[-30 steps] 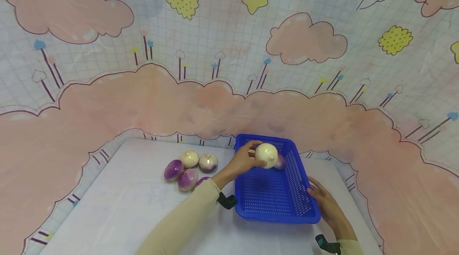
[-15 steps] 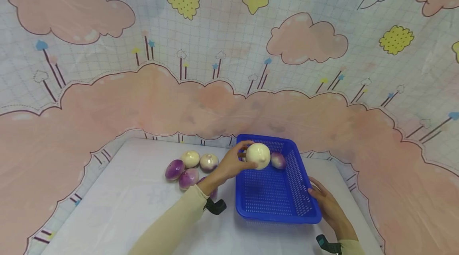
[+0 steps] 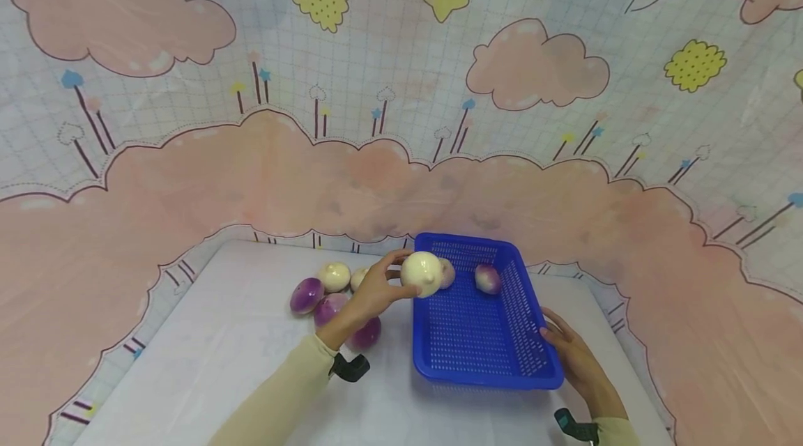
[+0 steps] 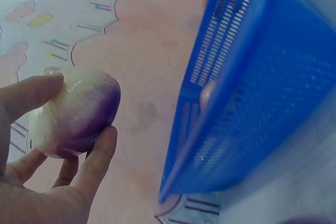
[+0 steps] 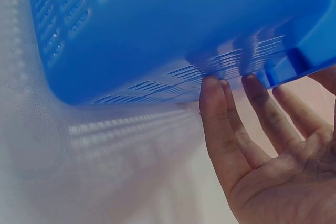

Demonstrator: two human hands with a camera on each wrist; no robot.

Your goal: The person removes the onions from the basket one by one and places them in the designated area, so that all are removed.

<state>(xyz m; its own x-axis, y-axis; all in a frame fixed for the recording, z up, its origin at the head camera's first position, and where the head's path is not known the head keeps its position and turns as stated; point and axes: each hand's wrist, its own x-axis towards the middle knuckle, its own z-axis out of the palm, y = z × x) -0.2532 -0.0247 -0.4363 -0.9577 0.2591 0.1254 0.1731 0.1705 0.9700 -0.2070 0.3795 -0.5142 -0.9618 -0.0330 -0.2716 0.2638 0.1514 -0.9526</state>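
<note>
My left hand grips a white onion above the left rim of a blue basket. In the left wrist view this onion shows a purple patch, with thumb and fingers curled round it. Two pinkish onions lie inside the basket toward its far end: one onion in full sight, the other onion partly hidden behind the held one. At the basket's right side is my right hand. The right wrist view shows its nearly straight fingers resting against the slotted outer wall.
Left of the basket, several onions sit grouped on the white table: a white onion, a dark purple onion and others partly behind my left arm. A patterned cloth rises behind the table.
My left hand has moved left with the white onion, from over the basket to its left rim. The onion behind it in the basket has come into view. My right hand stays put.
</note>
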